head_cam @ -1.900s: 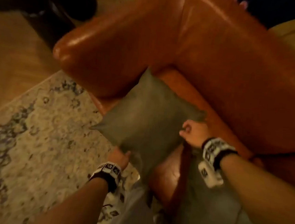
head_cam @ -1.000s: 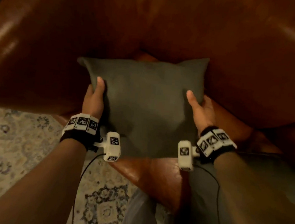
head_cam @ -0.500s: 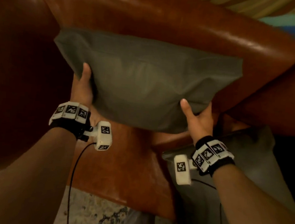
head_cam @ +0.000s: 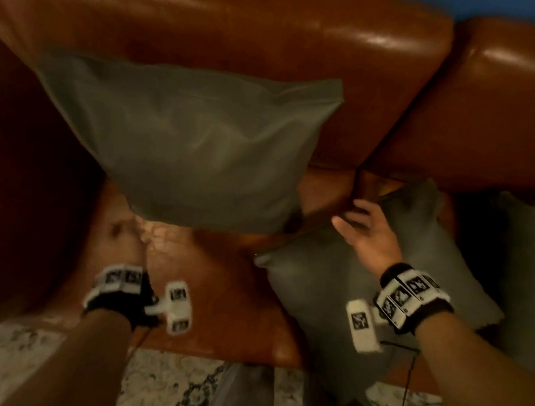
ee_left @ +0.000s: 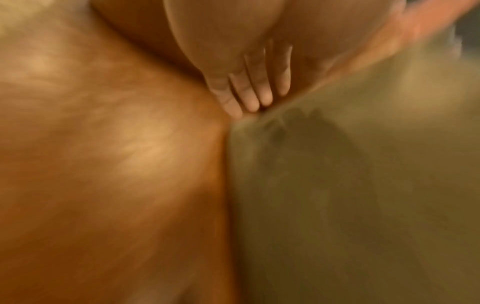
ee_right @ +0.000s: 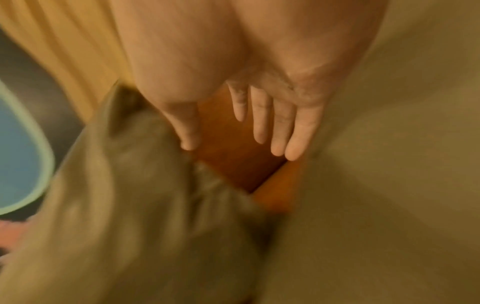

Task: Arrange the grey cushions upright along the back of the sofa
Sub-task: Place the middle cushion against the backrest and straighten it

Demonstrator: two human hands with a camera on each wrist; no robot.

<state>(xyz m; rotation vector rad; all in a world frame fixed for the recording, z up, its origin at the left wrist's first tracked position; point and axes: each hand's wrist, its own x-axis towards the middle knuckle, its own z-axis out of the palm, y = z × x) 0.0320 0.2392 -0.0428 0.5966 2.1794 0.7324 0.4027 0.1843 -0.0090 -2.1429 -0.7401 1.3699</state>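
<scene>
1. Brown leather sofa (head_cam: 230,21) fills the view, its armrest dark at my far left and the backrest running across the top.
2. My left hand (ee_left: 249,86) is low over the seat near the front edge; in the head view only its wristband shows, but the left wrist camera shows my fingers (ee_left: 253,98) straight and close together, holding nothing.
3. The upright grey cushion (head_cam: 193,144) leans against the backrest in the left corner, its lower edge on the seat, with neither of my hands on it.
4. My right hand (head_cam: 367,234) hovers spread and relaxed, with nothing in it, over the top corner of the flat grey cushion (head_cam: 323,292), which lies on the seat and overhangs its front edge.
5. A third grey cushion (head_cam: 529,258) sits in shadow at the far right.
6. A patterned rug (head_cam: 162,388) runs along the bottom, in front of the sofa.
</scene>
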